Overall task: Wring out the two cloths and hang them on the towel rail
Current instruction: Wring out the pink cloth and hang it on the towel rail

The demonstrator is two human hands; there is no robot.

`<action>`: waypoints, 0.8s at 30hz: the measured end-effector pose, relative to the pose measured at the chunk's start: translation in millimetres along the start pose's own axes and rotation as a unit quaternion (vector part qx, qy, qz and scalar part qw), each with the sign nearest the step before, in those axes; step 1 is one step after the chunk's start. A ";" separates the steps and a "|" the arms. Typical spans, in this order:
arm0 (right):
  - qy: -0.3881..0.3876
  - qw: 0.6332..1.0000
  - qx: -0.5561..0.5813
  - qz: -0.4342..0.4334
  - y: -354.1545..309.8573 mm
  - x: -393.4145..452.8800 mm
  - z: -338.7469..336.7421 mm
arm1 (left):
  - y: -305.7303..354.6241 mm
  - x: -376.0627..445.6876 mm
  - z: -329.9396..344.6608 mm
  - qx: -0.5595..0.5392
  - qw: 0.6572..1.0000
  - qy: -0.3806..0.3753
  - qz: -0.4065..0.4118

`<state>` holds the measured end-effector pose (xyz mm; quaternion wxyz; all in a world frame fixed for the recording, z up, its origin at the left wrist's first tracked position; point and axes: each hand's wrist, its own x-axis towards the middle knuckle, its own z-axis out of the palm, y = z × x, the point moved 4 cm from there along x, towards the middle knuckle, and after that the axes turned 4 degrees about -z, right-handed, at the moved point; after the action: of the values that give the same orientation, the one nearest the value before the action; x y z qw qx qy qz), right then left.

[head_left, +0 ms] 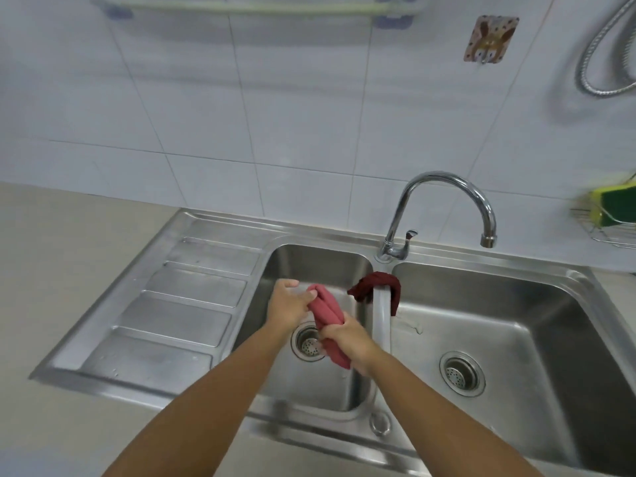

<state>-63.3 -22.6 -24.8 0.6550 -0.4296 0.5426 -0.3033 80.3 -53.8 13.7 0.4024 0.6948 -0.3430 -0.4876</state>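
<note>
A pink-red cloth (326, 309), bunched into a twisted roll, is held over the left sink basin (309, 263). My left hand (288, 306) grips its upper end and my right hand (347, 340) grips its lower end, whose tail hangs below that fist. A darker maroon cloth (377, 282) lies draped over the divider between the two basins, just right of my hands. The towel rail (254, 7) runs along the tiled wall at the top of the view, with nothing on it.
A chrome tap (444, 201) arches behind the divider, spout over the right basin (516, 325). A ribbed drainboard (179, 304) lies left of the basins. A wire rack with a green-yellow sponge (609, 208) hangs at right, below a shower hose (605, 53). A wall hook (488, 39) is near the rail.
</note>
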 end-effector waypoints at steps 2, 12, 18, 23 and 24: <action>-0.033 0.999 0.028 0.028 1.7 2.0 9.4 | -4.7 6.5 -7.8 0.033 0.999 -0.004 0.001; -0.200 0.939 -0.001 0.281 -6.3 11.8 19.5 | -43.6 0.1 -40.7 0.470 0.760 -0.043 0.447; -0.307 0.895 0.003 0.324 -23.6 4.8 32.3 | -47.0 10.1 -31.4 0.459 0.745 -0.051 0.481; -0.291 0.892 -0.120 0.323 -19.1 7.8 32.7 | -39.1 14.0 -23.4 0.462 0.725 -0.119 0.497; -0.278 0.893 -0.162 0.313 -16.9 10.7 32.0 | -39.1 16.1 -21.9 0.482 0.716 -0.131 0.488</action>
<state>-28.7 -32.0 -13.2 0.7615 -0.4048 0.4860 0.1416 109.2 -45.7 -23.3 0.1459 0.4601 -0.8723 -0.0783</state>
